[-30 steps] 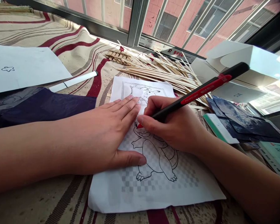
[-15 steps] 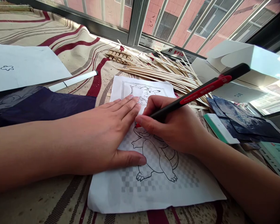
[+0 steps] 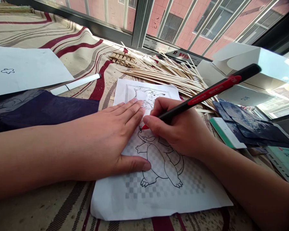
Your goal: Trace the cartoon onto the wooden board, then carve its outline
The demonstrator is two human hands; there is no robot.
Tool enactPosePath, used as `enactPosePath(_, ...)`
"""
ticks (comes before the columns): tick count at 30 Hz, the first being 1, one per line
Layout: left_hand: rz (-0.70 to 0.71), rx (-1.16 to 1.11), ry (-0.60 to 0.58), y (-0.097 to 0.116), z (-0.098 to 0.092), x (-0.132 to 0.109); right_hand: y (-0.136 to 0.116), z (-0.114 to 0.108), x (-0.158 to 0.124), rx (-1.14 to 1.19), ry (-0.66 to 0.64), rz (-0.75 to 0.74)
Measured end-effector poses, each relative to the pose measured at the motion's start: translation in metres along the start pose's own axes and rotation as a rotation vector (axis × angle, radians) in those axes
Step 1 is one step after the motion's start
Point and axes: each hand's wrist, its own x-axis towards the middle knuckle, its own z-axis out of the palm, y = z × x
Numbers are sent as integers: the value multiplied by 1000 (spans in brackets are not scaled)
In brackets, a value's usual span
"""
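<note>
The right hand (image 3: 175, 128) clenches a red-and-black marker (image 3: 207, 96), its tip on the line drawing (image 3: 159, 200) at lower centre; the left hand (image 3: 110, 138) lies open and flat on the sheet. Thin wooden strips (image 3: 168, 75) pile beyond, upper middle, beside a white cardboard box (image 3: 262, 64) at upper right, above dark carbon paper (image 3: 250, 126).
</note>
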Motion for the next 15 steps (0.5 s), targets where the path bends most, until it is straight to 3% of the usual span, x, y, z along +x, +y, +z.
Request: enactPosePath(15,0,-10,-7,0,-1,0,0,0,1,15,8,0)
